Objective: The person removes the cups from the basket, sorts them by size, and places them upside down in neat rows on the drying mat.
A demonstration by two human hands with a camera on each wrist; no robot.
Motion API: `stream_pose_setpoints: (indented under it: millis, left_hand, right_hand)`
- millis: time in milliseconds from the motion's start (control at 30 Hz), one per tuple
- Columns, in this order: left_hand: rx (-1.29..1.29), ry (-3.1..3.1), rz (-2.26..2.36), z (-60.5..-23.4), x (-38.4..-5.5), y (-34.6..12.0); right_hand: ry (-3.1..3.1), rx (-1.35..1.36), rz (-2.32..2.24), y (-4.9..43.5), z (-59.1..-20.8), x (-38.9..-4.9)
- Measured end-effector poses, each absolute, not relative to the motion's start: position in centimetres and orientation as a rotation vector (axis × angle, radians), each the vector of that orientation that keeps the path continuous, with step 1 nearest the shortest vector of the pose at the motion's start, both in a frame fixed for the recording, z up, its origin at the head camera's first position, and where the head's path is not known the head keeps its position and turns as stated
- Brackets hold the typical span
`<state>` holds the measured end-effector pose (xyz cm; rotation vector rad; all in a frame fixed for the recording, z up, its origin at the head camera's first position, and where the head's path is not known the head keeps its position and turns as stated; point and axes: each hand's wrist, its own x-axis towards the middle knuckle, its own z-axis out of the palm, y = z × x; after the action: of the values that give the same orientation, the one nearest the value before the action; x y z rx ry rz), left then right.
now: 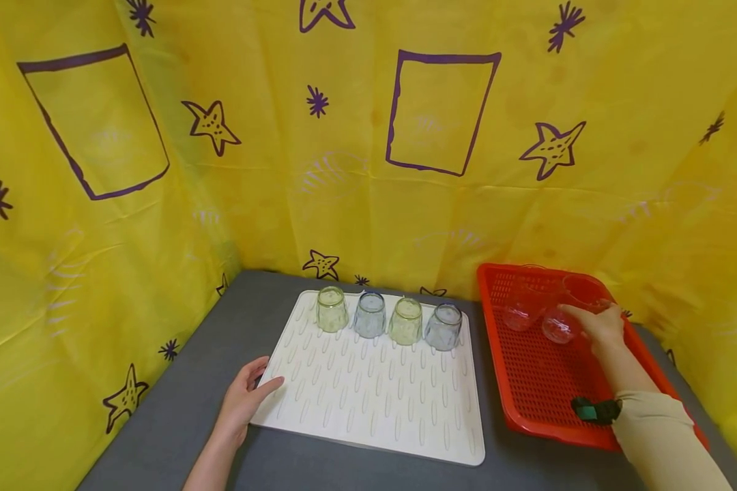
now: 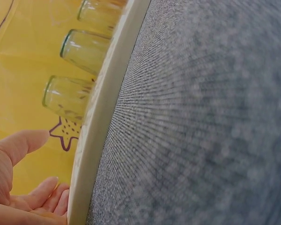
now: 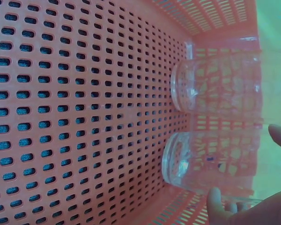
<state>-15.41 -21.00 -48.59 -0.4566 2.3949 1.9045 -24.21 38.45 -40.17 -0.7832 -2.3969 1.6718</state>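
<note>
Inside the red basket [image 1: 528, 382], my right hand [image 1: 602, 327] is around a clear drinking glass [image 1: 557, 329], its thumb on one side and fingers on the other. A second clear glass [image 3: 215, 86] stands beside it. At the left edge of the white drying mat [image 1: 368, 389], my left hand [image 1: 246, 392] rests with thumb spread apart from the fingers. Its fingertips [image 2: 61, 201] are by the mat's rim. A row along the mat's back holds a green glass [image 1: 331, 310], a blue glass [image 1: 370, 316], another green glass [image 1: 405, 322] and a greyish-blue glass [image 1: 444, 329], narrower ends up.
Grey cloth [image 1: 209, 341] covers the table. A yellow curtain [image 1: 356, 225] with purple drawings hangs behind and at both sides. A dark strap with a green patch [image 1: 596, 410] sits at my right wrist, over the basket's near part. The basket's raised walls surround the clear glasses.
</note>
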Motion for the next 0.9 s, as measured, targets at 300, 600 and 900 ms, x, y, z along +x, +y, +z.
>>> stream_pose_setpoints:
  millis: [300,600,900]
  left_hand:
    - [-0.449,2.404,1.9,-48.4,-15.4,-20.9]
    - [-0.457,2.432,1.91,-48.5,-15.3,-20.7]
    - [-0.44,2.406,1.91,-48.4,-15.3,-20.9]
  right_hand:
    - [-2.383,-0.826,1.636,38.4,-40.2,-24.0]
    - [-2.36,-0.861,1.589,38.6,-40.0,-23.5]
    - [-2.355,-0.861,1.587,38.1,-38.3,-22.6]
